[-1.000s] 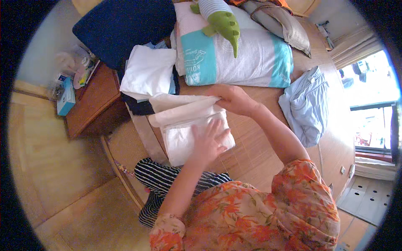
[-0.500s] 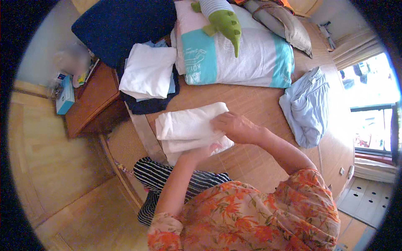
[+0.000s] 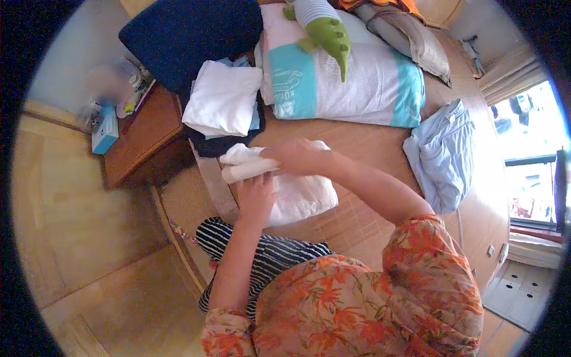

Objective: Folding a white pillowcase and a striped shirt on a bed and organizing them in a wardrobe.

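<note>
A soft white cloth (image 3: 303, 199), perhaps a garment, lies in front of me with its far left part folded over into a thick roll. At the roll's near edge, my left hand (image 3: 257, 193) grips the fabric, its fingertips partly lost against the white. My right hand (image 3: 300, 156) reaches across the far side of the cloth, closed on the upper fold and a little blurred. Just beyond the roll sits a stack of folded clothes, with a white garment (image 3: 223, 101) on top and light blue and dark pieces beneath.
Light blue folded trousers (image 3: 443, 154) lie to the right on the wooden-slat mat (image 3: 363, 226). Behind are a folded white-and-teal blanket (image 3: 357, 83), a green plush crocodile (image 3: 330, 41), a dark blue cushion (image 3: 190, 41) and a grey pillow (image 3: 410, 41). A brown cabinet (image 3: 146, 137) stands left.
The white cloth's left part has been turned over into a roll. My right hand has moved left and away from me; my left hand has shifted left to the roll.
</note>
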A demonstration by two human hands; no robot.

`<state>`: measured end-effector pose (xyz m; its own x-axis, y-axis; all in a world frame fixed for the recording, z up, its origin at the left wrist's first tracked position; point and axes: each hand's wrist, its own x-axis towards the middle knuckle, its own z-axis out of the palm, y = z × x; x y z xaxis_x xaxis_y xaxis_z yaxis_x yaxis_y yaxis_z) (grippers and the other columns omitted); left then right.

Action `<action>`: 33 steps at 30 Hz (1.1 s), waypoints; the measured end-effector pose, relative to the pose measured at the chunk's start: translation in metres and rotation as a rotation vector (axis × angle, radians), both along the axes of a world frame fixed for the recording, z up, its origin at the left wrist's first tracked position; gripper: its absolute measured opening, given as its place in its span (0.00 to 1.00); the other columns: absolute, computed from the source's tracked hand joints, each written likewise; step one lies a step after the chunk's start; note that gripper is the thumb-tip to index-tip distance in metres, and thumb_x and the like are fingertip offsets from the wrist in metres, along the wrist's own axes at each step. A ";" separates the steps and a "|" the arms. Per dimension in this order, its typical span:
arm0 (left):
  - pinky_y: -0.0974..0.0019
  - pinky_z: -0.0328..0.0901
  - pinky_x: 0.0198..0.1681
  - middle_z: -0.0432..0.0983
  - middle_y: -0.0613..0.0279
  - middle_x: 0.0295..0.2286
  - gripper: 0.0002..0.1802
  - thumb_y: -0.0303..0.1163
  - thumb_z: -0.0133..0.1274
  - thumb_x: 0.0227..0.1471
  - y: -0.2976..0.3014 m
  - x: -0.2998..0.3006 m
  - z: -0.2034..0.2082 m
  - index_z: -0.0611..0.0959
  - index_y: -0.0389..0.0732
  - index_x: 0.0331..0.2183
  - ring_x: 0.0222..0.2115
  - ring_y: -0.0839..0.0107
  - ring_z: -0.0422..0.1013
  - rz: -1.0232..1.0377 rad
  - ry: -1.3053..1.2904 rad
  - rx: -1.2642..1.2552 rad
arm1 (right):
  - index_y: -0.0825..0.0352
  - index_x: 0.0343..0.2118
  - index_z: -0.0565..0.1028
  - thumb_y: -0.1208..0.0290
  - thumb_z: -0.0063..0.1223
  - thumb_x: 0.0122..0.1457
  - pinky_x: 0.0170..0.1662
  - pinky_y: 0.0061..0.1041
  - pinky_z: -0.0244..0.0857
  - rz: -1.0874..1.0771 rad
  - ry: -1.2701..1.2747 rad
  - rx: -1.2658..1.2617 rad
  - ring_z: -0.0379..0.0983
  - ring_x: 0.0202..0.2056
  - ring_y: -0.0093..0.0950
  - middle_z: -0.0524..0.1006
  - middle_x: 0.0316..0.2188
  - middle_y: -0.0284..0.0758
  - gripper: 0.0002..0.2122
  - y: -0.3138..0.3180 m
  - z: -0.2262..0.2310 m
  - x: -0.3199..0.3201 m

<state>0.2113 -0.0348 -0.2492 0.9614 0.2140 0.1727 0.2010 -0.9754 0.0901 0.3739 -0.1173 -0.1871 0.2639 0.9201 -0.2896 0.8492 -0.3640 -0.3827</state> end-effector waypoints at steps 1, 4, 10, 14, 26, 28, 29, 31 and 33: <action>0.45 0.55 0.53 0.76 0.56 0.42 0.28 0.42 0.60 0.40 0.005 0.001 0.003 0.78 0.45 0.46 0.44 0.63 0.72 -0.007 -0.100 0.101 | 0.54 0.50 0.73 0.71 0.50 0.53 0.42 0.42 0.67 0.021 0.051 0.102 0.74 0.40 0.43 0.77 0.38 0.41 0.19 -0.002 0.001 0.009; 0.51 0.58 0.46 0.78 0.64 0.32 0.19 0.40 0.57 0.42 0.012 -0.007 0.004 0.80 0.46 0.39 0.34 0.65 0.74 -0.101 0.167 0.021 | 0.54 0.49 0.74 0.71 0.50 0.52 0.45 0.39 0.67 0.032 0.171 0.205 0.74 0.43 0.41 0.78 0.41 0.40 0.18 0.003 0.014 0.018; 0.57 0.60 0.43 0.70 0.67 0.24 0.12 0.31 0.50 0.43 -0.020 -0.041 0.040 0.80 0.47 0.34 0.29 0.67 0.69 -0.390 -0.141 -0.058 | 0.54 0.49 0.73 0.71 0.53 0.50 0.42 0.40 0.70 0.146 0.159 0.287 0.75 0.42 0.42 0.78 0.40 0.39 0.20 0.000 -0.009 0.031; 0.57 0.60 0.44 0.67 0.66 0.25 0.11 0.31 0.51 0.42 -0.026 -0.059 0.037 0.79 0.47 0.34 0.30 0.67 0.67 -0.354 -0.165 -0.054 | 0.55 0.46 0.75 0.73 0.51 0.50 0.45 0.40 0.67 0.154 0.153 0.221 0.74 0.43 0.42 0.78 0.41 0.39 0.18 0.003 -0.002 0.022; 0.46 0.55 0.56 0.78 0.61 0.34 0.12 0.34 0.54 0.43 0.021 -0.049 0.015 0.83 0.45 0.33 0.44 0.62 0.71 0.006 -0.126 0.045 | 0.58 0.42 0.77 0.78 0.47 0.51 0.46 0.38 0.64 0.292 0.244 0.278 0.71 0.45 0.41 0.76 0.38 0.38 0.15 -0.022 -0.020 0.011; 0.43 0.52 0.58 0.78 0.61 0.32 0.12 0.33 0.52 0.44 0.021 -0.050 0.019 0.84 0.48 0.34 0.42 0.63 0.72 -0.043 -0.072 0.002 | 0.58 0.41 0.77 0.78 0.47 0.51 0.46 0.38 0.64 0.352 0.318 0.244 0.70 0.45 0.41 0.75 0.37 0.38 0.15 -0.024 -0.020 0.007; 0.43 0.52 0.58 0.78 0.61 0.32 0.12 0.33 0.52 0.44 0.020 -0.050 0.022 0.84 0.48 0.34 0.42 0.63 0.72 -0.045 -0.070 0.001 | 0.59 0.41 0.76 0.77 0.48 0.51 0.45 0.39 0.64 0.383 0.316 0.145 0.71 0.44 0.42 0.75 0.37 0.39 0.14 -0.024 -0.020 0.005; 0.43 0.52 0.58 0.77 0.60 0.32 0.10 0.31 0.50 0.45 0.019 -0.053 0.031 0.84 0.47 0.32 0.43 0.63 0.72 -0.094 0.023 -0.050 | 0.60 0.40 0.76 0.76 0.49 0.51 0.44 0.39 0.64 0.420 0.314 0.050 0.71 0.43 0.42 0.75 0.36 0.40 0.13 -0.014 -0.002 -0.004; 0.43 0.52 0.58 0.77 0.60 0.32 0.10 0.30 0.49 0.45 0.022 -0.058 0.027 0.84 0.47 0.32 0.43 0.63 0.71 -0.114 0.022 -0.039 | 0.61 0.39 0.75 0.73 0.50 0.51 0.43 0.40 0.65 0.375 0.225 -0.225 0.72 0.41 0.43 0.75 0.36 0.41 0.11 0.001 0.020 -0.017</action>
